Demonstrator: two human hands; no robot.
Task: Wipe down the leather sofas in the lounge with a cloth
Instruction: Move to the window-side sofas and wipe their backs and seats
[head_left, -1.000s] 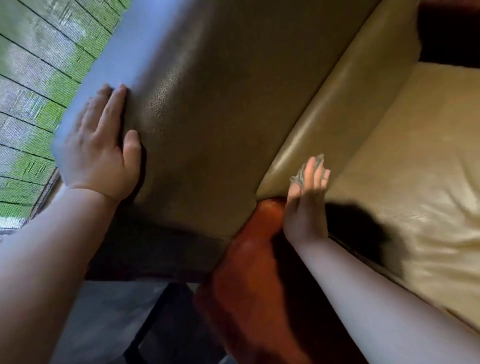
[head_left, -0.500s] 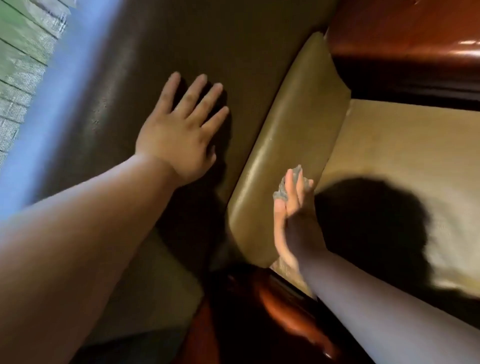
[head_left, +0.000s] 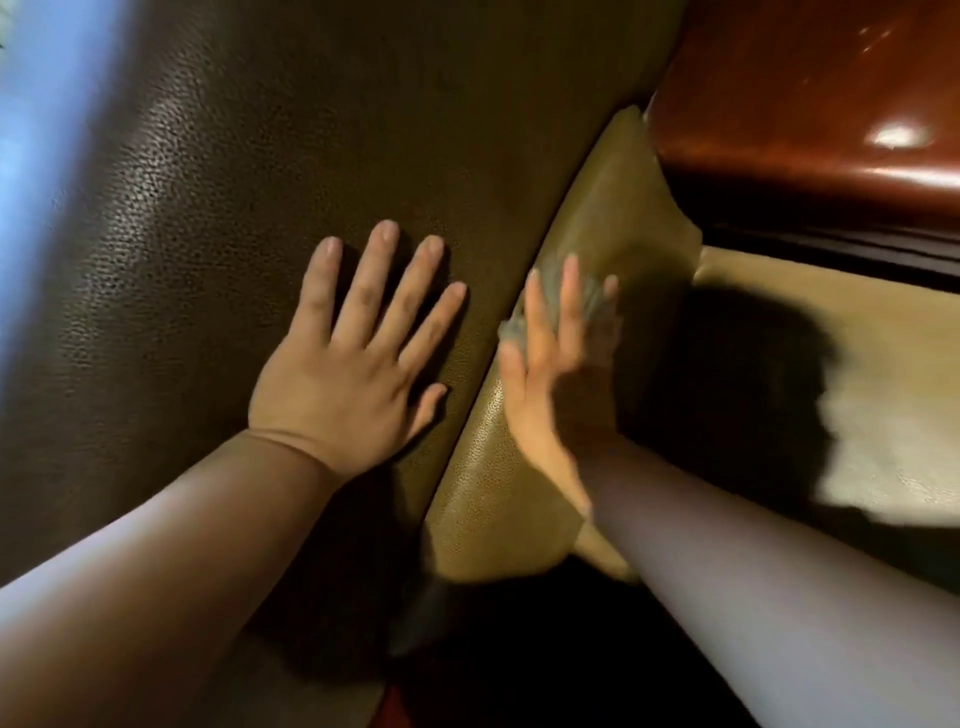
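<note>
An olive-brown leather sofa fills the view: its broad top and back panel (head_left: 322, 130) on the left, the inner face of the backrest (head_left: 618, 208) in the middle, the seat cushion (head_left: 857, 322) to the right. My left hand (head_left: 358, 358) lies flat on the broad panel, fingers spread and straight. My right hand (head_left: 556, 364) presses a small grey cloth (head_left: 587, 296) against the inner face with straight fingers; most of the cloth is hidden under the hand.
A glossy reddish-brown wooden armrest (head_left: 810, 119) runs along the top right, above the seat. A bright blue-lit strip (head_left: 47, 156) marks the sofa's left edge. Dark shadow covers the lower middle and part of the seat.
My right hand with the cloth has slid up along the inner face of the backrest. My left hand went from the sofa's left edge to the middle of the panel.
</note>
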